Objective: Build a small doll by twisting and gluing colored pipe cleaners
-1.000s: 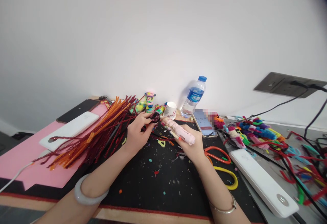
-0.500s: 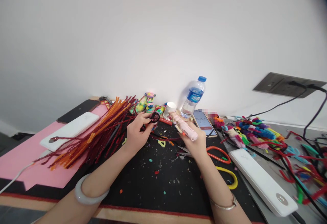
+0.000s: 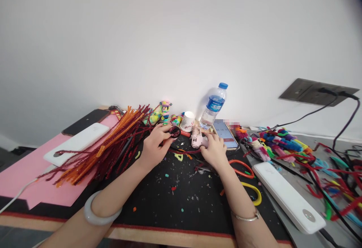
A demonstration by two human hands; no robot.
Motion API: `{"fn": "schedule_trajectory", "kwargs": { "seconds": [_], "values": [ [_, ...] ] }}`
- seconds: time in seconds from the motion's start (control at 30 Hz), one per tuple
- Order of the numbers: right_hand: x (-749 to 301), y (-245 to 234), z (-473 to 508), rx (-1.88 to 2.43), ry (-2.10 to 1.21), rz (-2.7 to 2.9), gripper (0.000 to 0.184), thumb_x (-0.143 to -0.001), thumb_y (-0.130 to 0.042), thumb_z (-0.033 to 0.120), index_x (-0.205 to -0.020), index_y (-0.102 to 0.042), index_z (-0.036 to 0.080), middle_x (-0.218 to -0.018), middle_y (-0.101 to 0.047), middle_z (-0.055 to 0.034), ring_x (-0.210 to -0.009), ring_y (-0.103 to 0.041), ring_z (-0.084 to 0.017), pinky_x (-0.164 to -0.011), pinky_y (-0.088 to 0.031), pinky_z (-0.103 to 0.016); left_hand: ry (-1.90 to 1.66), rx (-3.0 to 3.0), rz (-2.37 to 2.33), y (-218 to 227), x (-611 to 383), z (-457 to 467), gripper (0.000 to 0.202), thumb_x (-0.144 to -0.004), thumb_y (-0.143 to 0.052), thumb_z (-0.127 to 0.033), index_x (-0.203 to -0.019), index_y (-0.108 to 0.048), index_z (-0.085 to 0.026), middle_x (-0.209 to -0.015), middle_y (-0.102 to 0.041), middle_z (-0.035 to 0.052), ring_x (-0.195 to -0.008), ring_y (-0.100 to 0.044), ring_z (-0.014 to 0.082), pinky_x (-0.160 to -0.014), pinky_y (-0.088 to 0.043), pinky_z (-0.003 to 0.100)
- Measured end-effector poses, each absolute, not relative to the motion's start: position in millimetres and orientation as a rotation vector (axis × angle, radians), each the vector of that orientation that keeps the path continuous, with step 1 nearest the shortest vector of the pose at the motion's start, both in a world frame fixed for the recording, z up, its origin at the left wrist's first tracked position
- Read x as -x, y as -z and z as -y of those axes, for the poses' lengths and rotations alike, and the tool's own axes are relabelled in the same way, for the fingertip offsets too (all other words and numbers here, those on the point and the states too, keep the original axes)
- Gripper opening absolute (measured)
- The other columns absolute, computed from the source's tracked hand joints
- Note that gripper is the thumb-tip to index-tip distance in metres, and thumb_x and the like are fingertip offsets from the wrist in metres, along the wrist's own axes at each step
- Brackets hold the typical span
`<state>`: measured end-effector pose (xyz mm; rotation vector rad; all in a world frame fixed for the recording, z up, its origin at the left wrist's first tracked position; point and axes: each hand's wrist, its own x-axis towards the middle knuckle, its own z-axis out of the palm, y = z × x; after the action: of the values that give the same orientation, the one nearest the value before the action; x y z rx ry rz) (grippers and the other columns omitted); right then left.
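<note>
My left hand [image 3: 157, 144] pinches a small round coil [image 3: 175, 131], black with dark red, between thumb and fingers above the black mat [image 3: 169, 217]. To its right, my right hand [image 3: 215, 149] is closed around the handle of a pale pink glue gun [image 3: 197, 139], which sits low by the mat, in front of a white paper cup [image 3: 187, 120]. Part of the glue gun is hidden by my fingers. Scissors with an orange handle [image 3: 241, 168] lie beside my right wrist, and a yellow handle [image 3: 258, 195] shows behind my forearm.
Dark red and orange pipe cleaners [image 3: 113, 146] are heaped at left beside a white power bank [image 3: 76, 142]. A water bottle [image 3: 214, 106] and phone [image 3: 226, 134] stand and lie behind my right hand. Another power bank [image 3: 288, 197] and tangled pipe cleaners [image 3: 336, 187] lie at right.
My right hand has turned and lowered the glue gun, so its long pink body no longer points toward me. My left hand has shifted slightly right, still pinching the coil.
</note>
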<state>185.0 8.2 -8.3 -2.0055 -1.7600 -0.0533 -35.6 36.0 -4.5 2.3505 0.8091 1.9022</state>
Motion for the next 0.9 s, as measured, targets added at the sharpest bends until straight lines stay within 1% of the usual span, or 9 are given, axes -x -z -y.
{"fn": "schedule_trajectory", "kwargs": {
  "seconds": [0.07,0.13,0.17,0.27,0.33,0.5,0.6,0.73,0.9],
  "values": [
    [-179.2,-1.1,-3.1,1.833,0.098,1.691,0.034,-0.074,-0.052,0.027,-0.108,-0.055,0.021,-0.113,-0.055,-0.0121,-0.103,-0.045,-0.032,-0.081,-0.035,-0.045,-1.859,-2.383,-0.77,4.6,35.0,-35.3,0.011,-0.075,-0.057,-0.009,-0.078,-0.053,-0.018,-0.096,-0.068,0.008,-0.096,-0.063,0.0186,-0.094,-0.045,0.044],
    [-169.7,-13.0,3.8,1.53,0.059,1.706,0.019,-0.081,-0.044,0.029,-0.094,-0.055,0.02,-0.097,-0.058,-0.0085,-0.093,-0.049,-0.025,-0.08,-0.036,-0.04,-1.805,-2.437,-0.742,4.6,34.1,-34.5,0.011,-0.075,-0.057,-0.008,-0.078,-0.053,-0.018,-0.099,-0.068,0.0089,-0.099,-0.061,0.0186,-0.096,-0.044,0.045],
    [-163.5,-18.9,7.3,1.389,0.029,1.724,0.017,-0.082,-0.043,0.03,-0.089,-0.053,0.019,-0.089,-0.057,-0.0072,-0.087,-0.05,-0.023,-0.078,-0.036,-0.037,-1.783,-2.468,-0.723,4.6,33.5,-34.1,0.011,-0.075,-0.056,-0.007,-0.078,-0.054,-0.018,-0.099,-0.067,0.0091,-0.099,-0.061,0.0183,-0.096,-0.043,0.045],
    [-143.1,-32.5,14.7,1.231,-0.023,1.823,0.017,-0.082,-0.047,0.035,-0.076,-0.047,0.019,-0.073,-0.051,-0.0026,-0.07,-0.046,-0.018,-0.068,-0.035,-0.032,-1.761,-2.556,-0.671,4.1,31.6,-33.0,0.012,-0.075,-0.056,-0.006,-0.077,-0.055,-0.018,-0.099,-0.067,0.0089,-0.097,-0.061,0.0167,-0.097,-0.043,0.045],
    [-132.5,-36.9,15.9,1.241,-0.003,1.873,0.02,-0.082,-0.048,0.033,-0.068,-0.043,0.02,-0.067,-0.048,-0.0008,-0.066,-0.044,-0.016,-0.065,-0.032,-0.03,-1.76,-2.611,-0.646,3.9,30.6,-32.4,0.013,-0.075,-0.056,-0.005,-0.078,-0.055,-0.018,-0.1,-0.067,0.0091,-0.097,-0.061,0.0161,-0.097,-0.043,0.045],
    [-126.9,-35.3,11.5,1.273,-0.033,1.839,0.023,-0.087,-0.038,0.021,-0.065,-0.044,0.019,-0.06,-0.048,-0.0004,-0.061,-0.041,-0.015,-0.06,-0.03,-0.028,-1.715,-2.654,-0.624,4.2,30.1,-31.1,0.015,-0.075,-0.055,-0.004,-0.079,-0.054,-0.018,-0.101,-0.066,0.0096,-0.098,-0.06,0.0151,-0.098,-0.042,0.045],
    [-129.5,-30.4,9.3,1.262,-0.2,1.748,0.024,-0.088,-0.038,0.022,-0.066,-0.046,0.019,-0.058,-0.045,0.0009,-0.056,-0.039,-0.013,-0.056,-0.03,-0.026,-1.711,-2.604,-0.64,5.2,30.2,-30.7,0.013,-0.076,-0.054,-0.005,-0.076,-0.054,-0.018,-0.1,-0.067,0.0085,-0.097,-0.061,0.0148,-0.098,-0.042,0.044],
    [-128.6,-22.7,7.3,1.172,-0.45,1.657,0.023,-0.09,-0.036,0.026,-0.073,-0.05,0.018,-0.065,-0.049,0.0001,-0.061,-0.043,-0.013,-0.059,-0.033,-0.026,-1.735,-2.548,-0.665,6.5,29.9,-30.7,0.014,-0.075,-0.055,-0.005,-0.078,-0.053,-0.018,-0.099,-0.067,0.0094,-0.096,-0.061,0.0157,-0.097,-0.043,0.045],
    [-123.6,-12.8,4.7,1.146,-0.538,1.576,0.026,-0.09,-0.037,0.03,-0.069,-0.045,0.019,-0.064,-0.045,0.0011,-0.06,-0.038,-0.013,-0.058,-0.032,-0.025,-1.761,-2.5,-0.68,8.6,28.8,-32.0,0.016,-0.077,-0.054,-0.007,-0.086,-0.052,-0.02,-0.098,-0.066,0.008,-0.096,-0.062,0.0162,-0.097,-0.043,0.046]
  ]
}}
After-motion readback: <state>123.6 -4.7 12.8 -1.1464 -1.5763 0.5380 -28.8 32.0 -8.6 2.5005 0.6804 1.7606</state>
